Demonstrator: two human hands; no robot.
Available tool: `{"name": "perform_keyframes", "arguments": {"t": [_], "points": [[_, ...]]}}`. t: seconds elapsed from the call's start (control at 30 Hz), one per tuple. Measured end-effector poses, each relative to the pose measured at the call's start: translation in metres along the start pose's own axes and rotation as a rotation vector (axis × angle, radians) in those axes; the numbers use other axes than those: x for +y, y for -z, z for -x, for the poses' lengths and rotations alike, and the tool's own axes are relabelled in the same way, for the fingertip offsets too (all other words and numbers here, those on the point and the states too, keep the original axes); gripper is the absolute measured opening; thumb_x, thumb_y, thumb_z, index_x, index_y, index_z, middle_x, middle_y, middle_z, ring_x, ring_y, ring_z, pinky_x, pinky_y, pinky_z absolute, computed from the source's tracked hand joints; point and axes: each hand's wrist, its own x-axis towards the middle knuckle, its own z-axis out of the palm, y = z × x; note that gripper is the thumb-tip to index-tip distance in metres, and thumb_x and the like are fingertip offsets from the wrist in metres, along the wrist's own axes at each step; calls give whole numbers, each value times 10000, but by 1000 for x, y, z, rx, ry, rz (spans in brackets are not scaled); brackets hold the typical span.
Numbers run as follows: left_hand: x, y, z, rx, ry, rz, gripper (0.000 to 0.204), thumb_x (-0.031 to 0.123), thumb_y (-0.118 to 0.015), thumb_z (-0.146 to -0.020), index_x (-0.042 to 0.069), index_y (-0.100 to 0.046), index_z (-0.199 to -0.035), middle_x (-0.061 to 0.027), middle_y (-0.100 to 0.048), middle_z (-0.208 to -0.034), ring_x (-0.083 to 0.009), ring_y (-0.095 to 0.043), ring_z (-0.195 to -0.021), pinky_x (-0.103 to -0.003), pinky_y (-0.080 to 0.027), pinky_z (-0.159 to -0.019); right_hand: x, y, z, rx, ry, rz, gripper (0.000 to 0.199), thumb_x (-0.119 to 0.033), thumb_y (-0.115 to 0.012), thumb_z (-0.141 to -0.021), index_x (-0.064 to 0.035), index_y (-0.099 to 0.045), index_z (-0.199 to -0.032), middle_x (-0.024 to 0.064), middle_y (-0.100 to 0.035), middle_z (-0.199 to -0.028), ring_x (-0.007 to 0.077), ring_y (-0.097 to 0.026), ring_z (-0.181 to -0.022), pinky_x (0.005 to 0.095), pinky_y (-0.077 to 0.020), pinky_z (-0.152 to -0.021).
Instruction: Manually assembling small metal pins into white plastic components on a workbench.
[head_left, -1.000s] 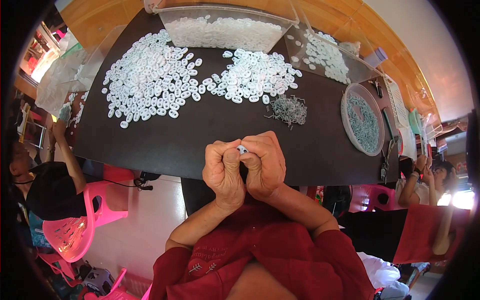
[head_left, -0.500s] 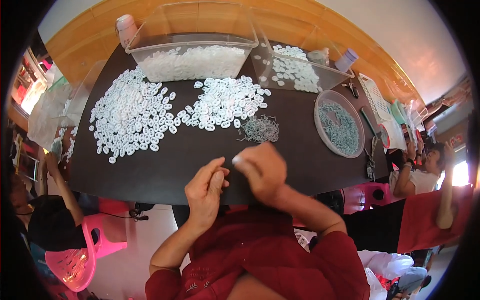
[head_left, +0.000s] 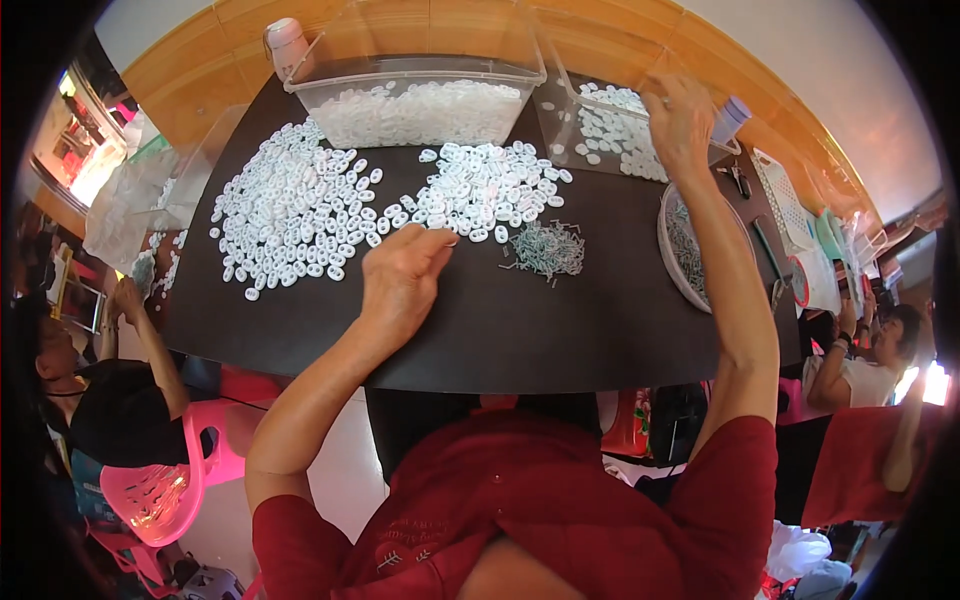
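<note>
My left hand (head_left: 400, 282) is closed, its thumb and fingertips at the near edge of the middle pile of white oval plastic pieces (head_left: 482, 185). What lies between those fingertips is too small to make out. Stretched out far to the right, my right hand (head_left: 682, 122) hangs over the clear bin (head_left: 560, 135), which has loose white pieces (head_left: 612, 128) inside. Its fingers look apart, and I see nothing in them. Beside the middle pile lies a heap of small grey metal pins (head_left: 547, 248).
A bigger pile of white ovals (head_left: 290, 205) spreads on the left. Behind stands a large clear bin (head_left: 415, 72) of white pieces, near a pink bottle (head_left: 287, 45). My right forearm crosses a round tub (head_left: 672, 250) of pins. Pliers (head_left: 737, 178) lie at right. Other people sit on both sides.
My hands were close together in front of me and have parted. The right hand has gone far right over the bin; the left has moved forward to the middle pile. The view has shifted slightly.
</note>
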Motion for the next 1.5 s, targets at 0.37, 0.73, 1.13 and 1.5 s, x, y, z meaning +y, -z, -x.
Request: {"name": "perform_keyframes", "arguments": {"t": [0.37, 0.73, 1.13, 1.5], "points": [[5, -52, -6, -208, -216, -109, 124, 37, -698, -718, 68, -650, -828, -80, -556, -728, -269, -591, -687, -377, -466, -574, -89, 53, 96, -265, 71, -456, 127, 25, -671, -729, -21, -653, -846, 107, -640, -844, 278, -588, -792, 348, -481, -703], [7, -49, 3, -208, -233, -272, 119, 9, -626, -752, 49, -540, -824, -113, -524, -779, -308, -580, -745, -403, -461, -599, -136, 63, 135, -321, -69, -717, 170, 38, -679, -707, -19, -647, -863, 104, -634, -844, 274, -588, -767, 350, -482, -671], [35, -8, 18, -469, 640, 781, 115, 115, -567, -898, 25, -582, -828, -10, -529, -671, -78, -498, -579, -249, -418, -524, -172, 63, 144, -298, -62, -906, 125, 55, -681, -722, -22, -628, -805, 76, -608, -731, 236, -538, -639, 325, -443, -569], [-34, 31, 3, 62, 68, -290, 105, 25, -624, -766, 86, -650, -848, -93, -546, -715, -276, -578, -661, -384, -443, -547, -173, 67, 149, -373, -146, -911, 144, 77, -679, -715, -23, -610, -792, 59, -576, -692, 209, -504, -600, 308, -406, -542]]}}
